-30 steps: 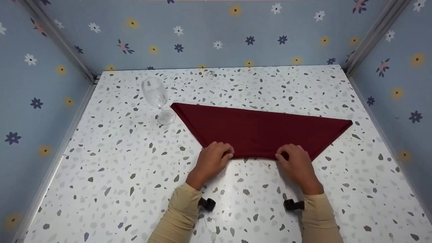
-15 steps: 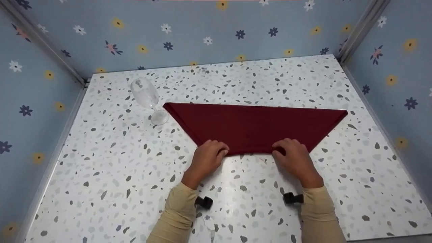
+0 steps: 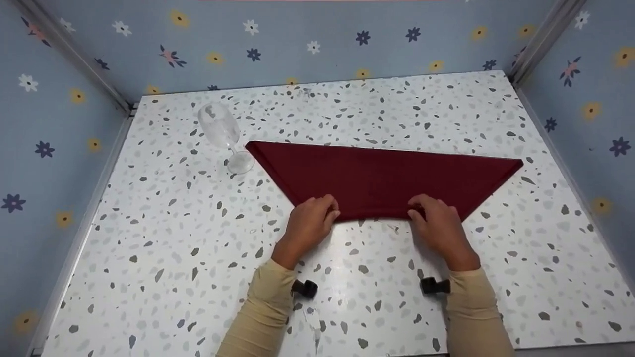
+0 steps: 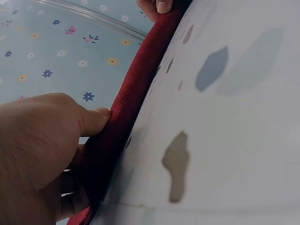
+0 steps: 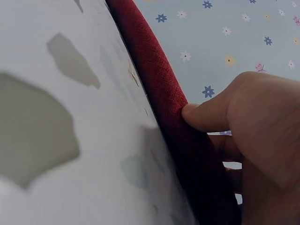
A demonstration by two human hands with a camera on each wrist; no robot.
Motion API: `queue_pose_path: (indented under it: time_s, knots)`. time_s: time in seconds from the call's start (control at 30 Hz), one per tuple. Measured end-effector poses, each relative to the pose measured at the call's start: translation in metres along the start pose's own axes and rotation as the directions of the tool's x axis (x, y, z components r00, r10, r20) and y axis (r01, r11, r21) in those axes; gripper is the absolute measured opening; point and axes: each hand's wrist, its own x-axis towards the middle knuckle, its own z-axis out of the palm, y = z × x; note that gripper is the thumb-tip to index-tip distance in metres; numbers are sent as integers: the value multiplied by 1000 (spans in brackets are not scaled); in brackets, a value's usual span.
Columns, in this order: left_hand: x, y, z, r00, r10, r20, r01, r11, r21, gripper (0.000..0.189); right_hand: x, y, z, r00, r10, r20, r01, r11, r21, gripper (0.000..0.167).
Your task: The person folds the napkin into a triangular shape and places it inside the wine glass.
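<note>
A dark red cloth napkin lies in the middle of the table in the head view, its long edge at the far side and its slanted sides narrowing toward me. The near edge is a thick roll, clearest in the wrist views. My left hand pinches the left part of this edge, thumb on the near face and fingers curled over. Toward the right end, my right hand holds the same edge in a like way. Some fingertips are hidden behind the cloth. Beyond the napkin's left corner lies a clear wine glass, its foot nearest the cloth.
The white terrazzo-patterned table extends on all sides of the napkin. Blue flowered panels stand at the back, left and right. A black wrist camera sits at the left sleeve, another black camera at the right one.
The head view has shifted and turned slightly. Both hands keep hold of the rolled edge, and napkin and wine glass stay in about the same places on the table.
</note>
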Motion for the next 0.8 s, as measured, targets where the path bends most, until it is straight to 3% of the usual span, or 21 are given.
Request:
queue_pose_path:
  time_s: [0.4,0.63,0.8]
  knots:
    - [-1,-8,1,989,102,-104,-100,995,21,10,1,-9,-1,999,17,-48,-19,999,-28,4]
    - [-2,-7,-6,989,146,-24,-144,986,80,24,1,-14,-2,996,82,-35,-82,997,-15,4]
    - [0,-6,-3,986,164,-21,-161,982,100,21,-2,-13,-6,994,105,-7,-105,994,-7,7]
